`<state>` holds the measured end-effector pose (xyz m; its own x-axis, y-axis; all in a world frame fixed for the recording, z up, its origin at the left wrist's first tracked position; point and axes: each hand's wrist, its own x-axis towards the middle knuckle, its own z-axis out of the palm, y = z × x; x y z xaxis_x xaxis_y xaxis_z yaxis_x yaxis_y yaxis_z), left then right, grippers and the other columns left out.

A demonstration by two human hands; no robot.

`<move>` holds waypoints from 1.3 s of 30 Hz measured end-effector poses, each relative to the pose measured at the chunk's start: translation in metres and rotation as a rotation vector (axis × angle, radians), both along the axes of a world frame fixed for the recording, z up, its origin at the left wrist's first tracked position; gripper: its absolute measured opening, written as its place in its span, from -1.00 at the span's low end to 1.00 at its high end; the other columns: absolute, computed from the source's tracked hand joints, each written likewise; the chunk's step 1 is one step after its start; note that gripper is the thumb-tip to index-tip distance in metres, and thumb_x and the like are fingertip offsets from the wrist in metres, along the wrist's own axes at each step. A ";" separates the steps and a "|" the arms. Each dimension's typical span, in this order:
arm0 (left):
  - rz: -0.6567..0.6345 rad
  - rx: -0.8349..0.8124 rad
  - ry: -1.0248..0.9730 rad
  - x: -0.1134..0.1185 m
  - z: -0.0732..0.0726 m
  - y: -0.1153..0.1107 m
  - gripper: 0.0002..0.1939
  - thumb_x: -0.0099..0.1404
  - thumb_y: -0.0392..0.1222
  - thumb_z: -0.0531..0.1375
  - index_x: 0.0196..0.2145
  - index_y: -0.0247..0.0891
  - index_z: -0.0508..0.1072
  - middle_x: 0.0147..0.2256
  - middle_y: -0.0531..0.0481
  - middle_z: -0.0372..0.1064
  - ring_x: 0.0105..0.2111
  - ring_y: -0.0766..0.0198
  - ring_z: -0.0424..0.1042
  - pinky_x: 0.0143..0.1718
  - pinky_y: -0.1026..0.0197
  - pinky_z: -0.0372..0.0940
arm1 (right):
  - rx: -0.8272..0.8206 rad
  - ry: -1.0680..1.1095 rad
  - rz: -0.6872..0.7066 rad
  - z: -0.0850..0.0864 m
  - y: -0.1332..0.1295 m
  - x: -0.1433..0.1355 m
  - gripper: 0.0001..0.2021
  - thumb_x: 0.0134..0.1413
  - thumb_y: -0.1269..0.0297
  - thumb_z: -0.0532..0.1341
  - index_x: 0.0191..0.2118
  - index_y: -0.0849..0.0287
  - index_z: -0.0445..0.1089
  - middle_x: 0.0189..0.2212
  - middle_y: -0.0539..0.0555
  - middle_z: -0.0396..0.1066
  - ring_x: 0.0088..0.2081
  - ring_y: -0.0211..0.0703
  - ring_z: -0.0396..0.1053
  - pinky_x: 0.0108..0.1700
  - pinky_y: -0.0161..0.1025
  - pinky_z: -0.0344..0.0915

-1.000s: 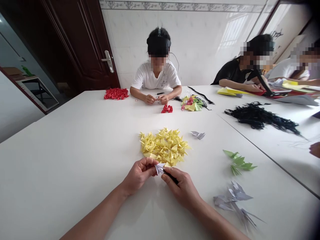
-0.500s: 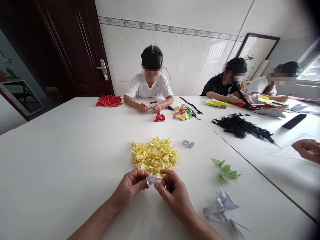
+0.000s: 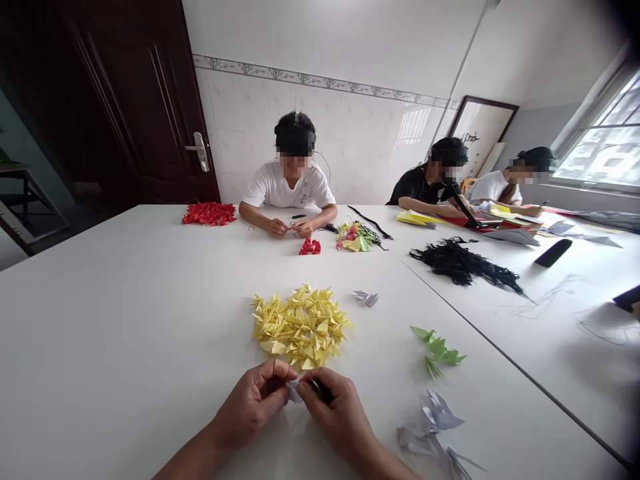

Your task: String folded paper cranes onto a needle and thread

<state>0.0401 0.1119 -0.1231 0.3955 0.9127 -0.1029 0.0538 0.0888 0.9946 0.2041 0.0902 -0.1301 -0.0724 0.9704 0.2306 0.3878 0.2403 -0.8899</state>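
Observation:
A small folded grey paper piece [image 3: 295, 392], likely a paper crane, is pinched between my two hands just above the table [image 3: 125, 353]. My left hand [image 3: 255, 400] grips it from the left between thumb and fingers. My right hand [image 3: 340, 408] is closed at its right side, thumb and fingertips against the paper. Something dark [image 3: 323, 391] shows inside the curled right fingers; its kind is hidden. Right beyond my hands lies a heap of yellow paper cranes [image 3: 303, 327].
Grey paper cranes [image 3: 430, 427] and green paper cranes [image 3: 439, 347] lie to the right, another grey crane [image 3: 367, 298] beyond. Black cords [image 3: 465, 261] lie farther right. Across the table a person [image 3: 290, 180] works beside red folded pieces [image 3: 209, 213]; two more people sit at the right.
My right fingers have closed in on the grey paper, which they stood apart from before. The view has shifted, and the co-worker's hand at the right edge has left the picture.

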 end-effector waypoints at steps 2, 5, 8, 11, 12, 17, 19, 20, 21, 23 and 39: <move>0.016 -0.007 -0.034 0.001 -0.001 0.000 -0.78 0.08 -0.15 0.27 -0.30 -0.28 0.42 -0.43 0.03 0.32 -0.42 0.33 0.28 -0.34 0.28 0.22 | 0.004 -0.010 -0.007 0.001 0.000 0.001 -0.76 0.05 0.21 0.12 -0.52 0.25 0.37 -0.63 -0.03 0.28 -0.57 -0.33 0.15 -0.51 -0.40 0.13; 0.038 -0.013 -0.082 0.001 -0.002 0.001 -0.72 0.09 -0.12 0.26 -0.24 -0.27 0.40 -0.39 0.04 0.30 -0.42 0.34 0.30 -0.30 0.25 0.25 | 0.026 -0.033 -0.033 0.006 0.000 0.002 -0.74 0.06 0.20 0.11 -0.52 0.24 0.34 -0.63 -0.03 0.28 -0.57 -0.33 0.15 -0.52 -0.40 0.13; 0.037 0.011 -0.078 0.000 -0.003 0.003 -0.73 0.12 -0.11 0.24 -0.23 -0.28 0.40 -0.41 0.05 0.30 -0.43 0.34 0.31 -0.31 0.23 0.26 | 0.073 -0.088 -0.074 0.016 -0.003 0.003 -0.73 0.07 0.18 0.10 -0.52 0.24 0.35 -0.64 -0.02 0.30 -0.58 -0.32 0.18 -0.53 -0.41 0.16; 0.039 0.035 -0.059 -0.001 -0.003 0.003 -0.76 0.12 -0.15 0.23 -0.25 -0.29 0.40 -0.41 0.04 0.30 -0.43 0.34 0.32 -0.32 0.24 0.26 | 0.087 -0.150 -0.132 0.032 -0.003 0.016 -0.75 0.06 0.17 0.09 -0.43 0.23 0.40 -0.60 -0.01 0.36 -0.55 -0.30 0.24 -0.51 -0.41 0.18; 0.038 0.032 -0.052 -0.001 -0.002 0.003 -0.77 0.12 -0.16 0.22 -0.25 -0.29 0.40 -0.41 0.05 0.30 -0.43 0.34 0.32 -0.31 0.24 0.26 | 0.080 -0.178 -0.162 0.039 -0.001 0.024 -0.75 0.05 0.17 0.09 -0.41 0.22 0.41 -0.59 -0.02 0.37 -0.54 -0.29 0.26 -0.50 -0.41 0.18; 0.008 0.030 -0.030 -0.002 -0.004 0.003 -0.79 0.14 -0.19 0.18 -0.24 -0.28 0.39 -0.40 0.05 0.29 -0.41 0.34 0.32 -0.28 0.23 0.26 | -0.027 -0.382 -0.398 0.053 0.039 0.089 -0.80 0.01 0.19 0.15 -0.42 0.21 0.42 -0.61 -0.03 0.34 -0.51 -0.23 0.27 -0.48 -0.34 0.13; -0.001 0.043 -0.028 -0.002 -0.004 0.003 -0.80 0.14 -0.21 0.17 -0.25 -0.28 0.38 -0.40 0.04 0.29 -0.41 0.34 0.32 -0.27 0.22 0.26 | -0.138 -0.449 -0.426 0.045 0.060 0.114 -0.79 0.05 0.21 0.17 -0.48 0.24 0.40 -0.64 -0.05 0.30 -0.54 -0.27 0.27 -0.50 -0.34 0.15; -0.004 0.047 -0.027 -0.002 -0.004 0.003 -0.80 0.14 -0.22 0.17 -0.24 -0.28 0.38 -0.40 0.04 0.29 -0.40 0.34 0.32 -0.26 0.21 0.26 | -0.191 -0.472 -0.434 0.039 0.070 0.123 -0.78 0.09 0.22 0.16 -0.45 0.25 0.39 -0.60 -0.05 0.32 -0.54 -0.30 0.28 -0.50 -0.34 0.19; -0.006 0.049 -0.028 -0.002 -0.004 0.003 -0.81 0.14 -0.22 0.17 -0.25 -0.28 0.38 -0.40 0.04 0.29 -0.40 0.34 0.32 -0.26 0.20 0.26 | -0.240 -0.494 -0.437 0.033 0.078 0.131 -0.79 0.13 0.21 0.16 -0.39 0.27 0.38 -0.52 -0.05 0.36 -0.52 -0.33 0.30 -0.47 -0.34 0.24; -0.006 0.053 -0.030 -0.002 -0.004 0.002 -0.82 0.13 -0.24 0.17 -0.25 -0.28 0.38 -0.40 0.05 0.29 -0.40 0.34 0.32 -0.25 0.20 0.26 | -0.306 -0.532 -0.448 0.022 0.089 0.141 -0.79 0.16 0.21 0.15 -0.28 0.27 0.37 -0.38 -0.01 0.40 -0.44 -0.31 0.36 -0.41 -0.30 0.33; -0.096 0.228 0.143 0.006 -0.003 -0.017 -0.80 0.00 -0.29 0.20 -0.36 -0.40 0.48 -0.61 0.13 0.14 -0.65 0.50 0.03 -0.60 0.38 0.02 | -0.316 -0.658 -0.185 0.027 0.185 0.075 -0.76 0.20 0.19 0.11 -0.10 0.21 0.34 -0.15 0.08 0.38 -0.22 -0.18 0.39 -0.19 -0.14 0.36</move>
